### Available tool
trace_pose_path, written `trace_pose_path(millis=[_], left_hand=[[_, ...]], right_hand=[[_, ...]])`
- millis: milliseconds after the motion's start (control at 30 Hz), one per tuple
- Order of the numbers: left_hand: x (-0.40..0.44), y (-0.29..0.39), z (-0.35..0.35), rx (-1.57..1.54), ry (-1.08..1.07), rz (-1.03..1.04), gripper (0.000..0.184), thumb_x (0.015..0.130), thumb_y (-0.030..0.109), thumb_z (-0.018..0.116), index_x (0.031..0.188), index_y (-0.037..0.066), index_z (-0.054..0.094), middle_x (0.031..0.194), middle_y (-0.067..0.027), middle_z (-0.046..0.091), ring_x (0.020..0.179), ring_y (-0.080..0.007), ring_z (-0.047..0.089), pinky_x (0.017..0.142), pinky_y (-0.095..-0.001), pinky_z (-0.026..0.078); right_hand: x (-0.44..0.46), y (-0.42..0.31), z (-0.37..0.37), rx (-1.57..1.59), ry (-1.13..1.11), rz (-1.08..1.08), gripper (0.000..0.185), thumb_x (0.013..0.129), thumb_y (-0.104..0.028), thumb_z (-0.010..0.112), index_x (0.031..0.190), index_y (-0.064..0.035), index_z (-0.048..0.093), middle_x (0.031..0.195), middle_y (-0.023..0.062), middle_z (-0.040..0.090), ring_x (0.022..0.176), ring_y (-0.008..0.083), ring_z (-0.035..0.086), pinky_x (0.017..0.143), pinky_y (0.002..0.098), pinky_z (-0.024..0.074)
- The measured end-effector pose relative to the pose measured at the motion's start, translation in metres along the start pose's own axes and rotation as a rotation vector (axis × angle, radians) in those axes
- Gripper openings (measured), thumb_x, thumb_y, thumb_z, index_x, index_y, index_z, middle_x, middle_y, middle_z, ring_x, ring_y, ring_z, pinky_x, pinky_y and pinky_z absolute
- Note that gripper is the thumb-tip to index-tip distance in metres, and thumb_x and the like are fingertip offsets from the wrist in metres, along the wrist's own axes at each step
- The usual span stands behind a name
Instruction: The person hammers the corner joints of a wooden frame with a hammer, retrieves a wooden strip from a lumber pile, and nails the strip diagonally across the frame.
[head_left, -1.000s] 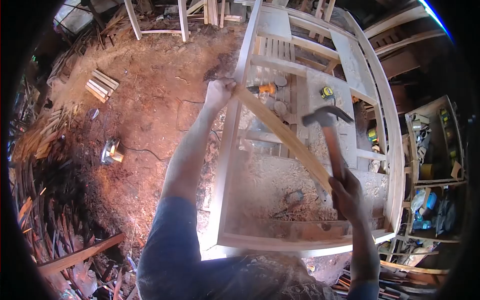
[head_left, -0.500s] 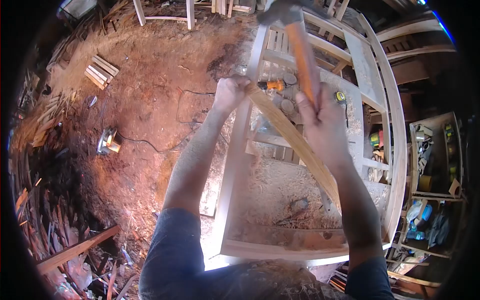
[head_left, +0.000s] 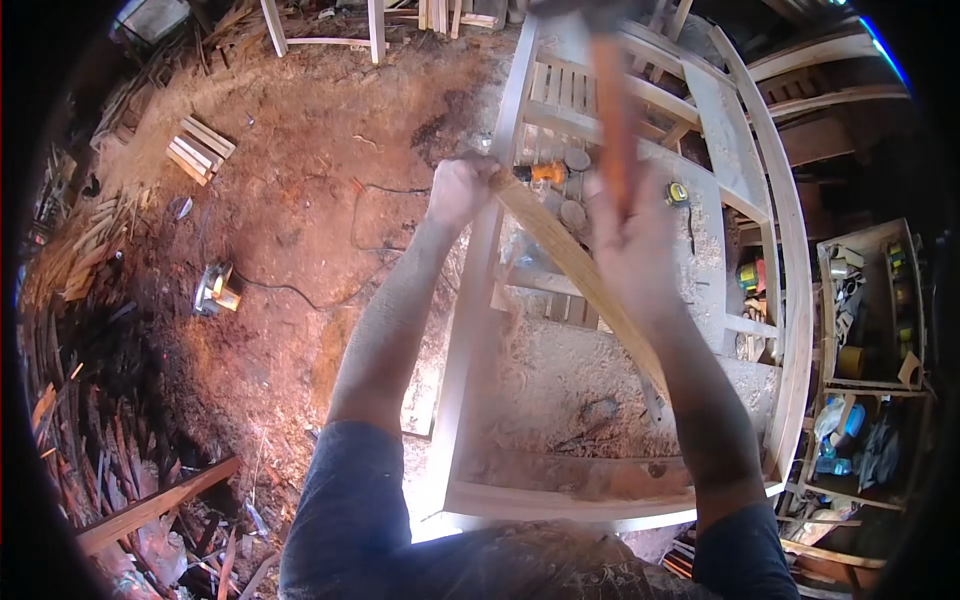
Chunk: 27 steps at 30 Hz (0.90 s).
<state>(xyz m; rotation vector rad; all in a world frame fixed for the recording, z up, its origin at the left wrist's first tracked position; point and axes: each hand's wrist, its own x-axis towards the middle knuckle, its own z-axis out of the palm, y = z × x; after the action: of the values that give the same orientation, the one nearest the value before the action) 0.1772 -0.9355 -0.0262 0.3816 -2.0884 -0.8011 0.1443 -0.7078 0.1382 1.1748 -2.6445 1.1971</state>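
Observation:
My right hand [head_left: 638, 240] is wrapped around the orange-brown handle of a hammer [head_left: 614, 125], raised and blurred by motion. Its dark head sits at the top edge of the view. My left hand [head_left: 462, 190] is closed at the upper end of a wooden board [head_left: 570, 255], by the left rail of a pale wooden frame [head_left: 470, 310]. The fingertips are partly hidden there. Slanting down to the right, the board crosses the frame's inside, and its lower end passes beside my right forearm.
Within the frame lie an orange-and-black tool [head_left: 545, 172], a yellow tape measure [head_left: 678, 193] and sawdust. A corded power tool [head_left: 217, 290] and stacked slats [head_left: 202, 150] rest on the dirt floor. To the right stands a wooden crate [head_left: 826, 310] with tools. Scrap wood lies lower left.
My right hand has shifted slightly left, and the hammer handle has swung closer to upright. The left hand and the board have stayed nearly in place.

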Motion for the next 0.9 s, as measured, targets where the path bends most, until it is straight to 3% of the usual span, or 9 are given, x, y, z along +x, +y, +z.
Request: trace_pose_path(millis=[133, 333, 433, 500, 633, 667, 700, 767, 900], left_hand=[[0.006, 0.004, -0.005, -0.029, -0.057, 0.013, 0.008, 0.079, 0.01, 0.069, 0.085, 0.008, 0.073, 0.085, -0.0149, 0.068, 0.077, -0.0335, 0.068, 0.068, -0.0397, 0.054], [0.004, 0.01, -0.008, 0.037, -0.095, 0.132, 0.01, 0.077, 0.011, 0.07, 0.087, 0.009, 0.072, 0.085, -0.0132, 0.069, 0.077, -0.033, 0.067, 0.067, -0.0391, 0.054], [-0.001, -0.016, 0.003, 0.021, -0.031, 0.18, 0.01, 0.076, 0.01, 0.068, 0.086, 0.008, 0.072, 0.087, -0.0144, 0.07, 0.079, -0.031, 0.069, 0.07, -0.0374, 0.056], [0.0, 0.0, -0.006, 0.097, -0.18, 0.056, 0.015, 0.09, 0.012, 0.06, 0.092, 0.004, 0.073, 0.088, -0.0169, 0.071, 0.074, -0.0275, 0.069, 0.071, -0.0372, 0.055], [0.003, 0.005, -0.006, 0.277, -0.194, -0.062, 0.024, 0.093, 0.03, 0.064, 0.095, 0.007, 0.074, 0.08, -0.0179, 0.069, 0.07, -0.0315, 0.068, 0.063, -0.0408, 0.052], [-0.001, -0.005, -0.003, 0.29, -0.074, 0.03, 0.028, 0.091, 0.033, 0.067, 0.098, 0.006, 0.071, 0.074, -0.0188, 0.068, 0.067, -0.0329, 0.067, 0.061, -0.0425, 0.051], [-0.002, 0.033, -0.014, 0.377, -0.122, -0.217, 0.034, 0.089, 0.035, 0.07, 0.104, 0.005, 0.067, 0.078, -0.0185, 0.068, 0.07, -0.0352, 0.066, 0.063, -0.0433, 0.052], [-0.013, 0.056, -0.006, 0.499, 0.297, 0.127, 0.031, 0.092, 0.026, 0.064, 0.112, 0.002, 0.066, 0.085, -0.0149, 0.064, 0.075, -0.0341, 0.063, 0.068, -0.0442, 0.05], [-0.033, 0.177, 0.026, -0.079, -0.116, 0.078, 0.028, 0.094, 0.024, 0.063, 0.111, 0.002, 0.065, 0.086, -0.0132, 0.066, 0.075, -0.0292, 0.064, 0.067, -0.0413, 0.05]], right_hand=[[0.002, 0.032, 0.003, -0.141, -0.276, -0.004, 0.03, 0.096, -0.029, 0.06, 0.103, -0.0011, 0.052, 0.076, 0.0201, 0.063, 0.076, 0.0339, 0.067, 0.074, 0.0466, 0.0511], [-0.068, 0.03, -0.085, 0.044, -0.163, 0.175, 0.021, 0.097, -0.022, 0.058, 0.096, -0.0026, 0.052, 0.06, 0.0065, 0.054, 0.05, 0.0162, 0.056, 0.047, 0.0343, 0.0453], [-0.12, 0.036, -0.142, 0.086, -0.139, 0.453, 0.026, 0.094, -0.026, 0.062, 0.098, -0.001, 0.056, 0.062, 0.0121, 0.057, 0.051, 0.0183, 0.055, 0.051, 0.0362, 0.0432], [-0.162, 0.057, -0.173, 0.099, -0.049, 0.5, 0.025, 0.094, -0.026, 0.063, 0.094, -0.0017, 0.055, 0.059, 0.0091, 0.056, 0.048, 0.0149, 0.052, 0.047, 0.0346, 0.0403], [-0.237, 0.068, -0.218, 0.237, 0.158, 0.683, 0.02, 0.097, -0.021, 0.06, 0.089, -0.003, 0.055, 0.058, -0.0002, 0.05, 0.045, 0.0078, 0.046, 0.042, 0.027, 0.0357], [-0.26, 0.072, -0.228, 0.261, 0.218, 0.711, 0.019, 0.097, -0.021, 0.059, 0.089, -0.0031, 0.055, 0.058, -0.0016, 0.049, 0.045, 0.0066, 0.045, 0.041, 0.0256, 0.035], [-0.283, 0.077, -0.24, 0.28, 0.229, 0.745, 0.018, 0.097, -0.019, 0.059, 0.093, -0.0024, 0.054, 0.058, -0.0017, 0.047, 0.046, 0.0052, 0.045, 0.039, 0.0237, 0.0343], [-0.33, 0.092, -0.252, 0.309, 0.379, 0.704, 0.016, 0.098, -0.018, 0.058, 0.097, -0.0029, 0.054, 0.06, -0.0024, 0.049, 0.046, 0.0047, 0.045, 0.04, 0.0218, 0.0345], [-0.382, 0.119, -0.279, 0.435, 0.492, 0.791, 0.013, 0.091, -0.011, 0.06, 0.098, -0.0038, 0.052, 0.061, -0.0005, 0.049, 0.042, 0.0084, 0.048, 0.038, 0.0222, 0.0398]])
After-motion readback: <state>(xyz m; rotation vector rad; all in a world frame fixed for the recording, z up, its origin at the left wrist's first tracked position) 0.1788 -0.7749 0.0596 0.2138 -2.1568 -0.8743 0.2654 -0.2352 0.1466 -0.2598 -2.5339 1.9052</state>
